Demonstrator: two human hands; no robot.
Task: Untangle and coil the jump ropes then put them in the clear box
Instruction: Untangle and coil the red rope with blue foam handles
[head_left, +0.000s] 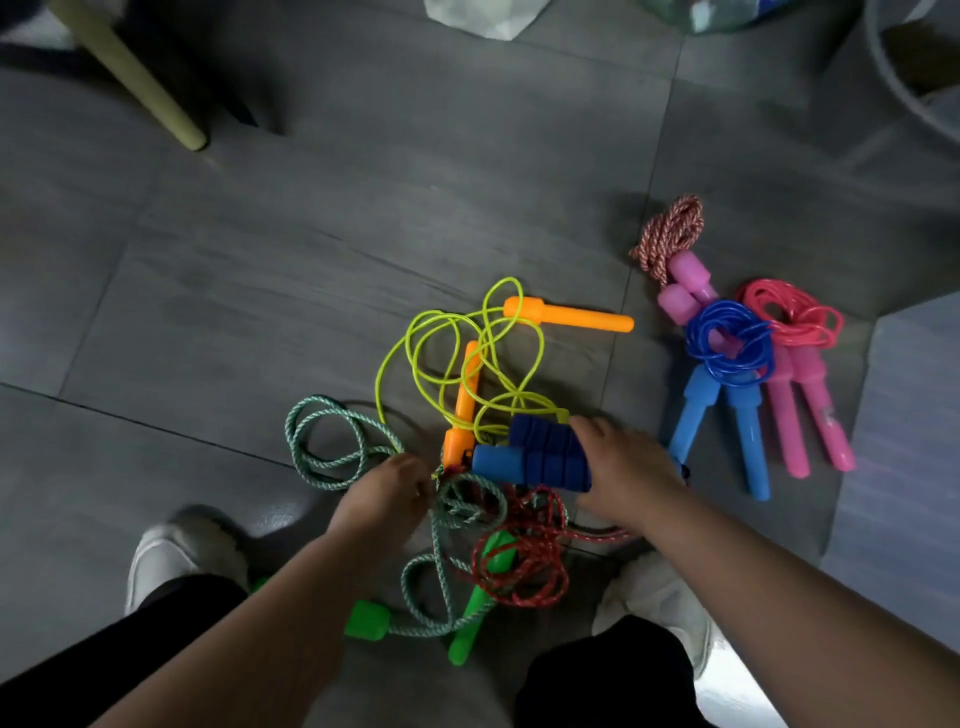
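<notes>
a broad stretch of matte grey tiled floor (311, 234) with thin grout lines runs from the pile up to a pale round wooden leg (150, 88) at the upper left and a crumpled clear bag (478, 15) at the top edge. the tangle sits low in the middle, between the person's two white shoes (171, 561). in it, a thin glossy yellow-green cord (457, 353) loops loosely round two smooth orange handles (569, 317), and a braided teal rope (322, 447) spreads out to the left. a speckled red rope (524, 551) is bunched nearest the feet over bright green handles (366, 618). the left hand (384, 493) has its grip pinched on the teal rope right where it meets the knot, fingers curled in. the right hand (628, 467) has its grip closed over a pair of ribbed blue foam handles (535, 457) that lie side by side, touching the lower orange handle. well to the right, apart from the tangle, three coiled ropes lie close together. one is a red-and-white braided coil (670, 228) with stubby lilac-pink handles. next is a shiny blue coil (727, 343) with long blue plastic handles, which overlaps a pink coil (789, 312) with pink handles. a paler tile edge lies just past them on the right.
</notes>
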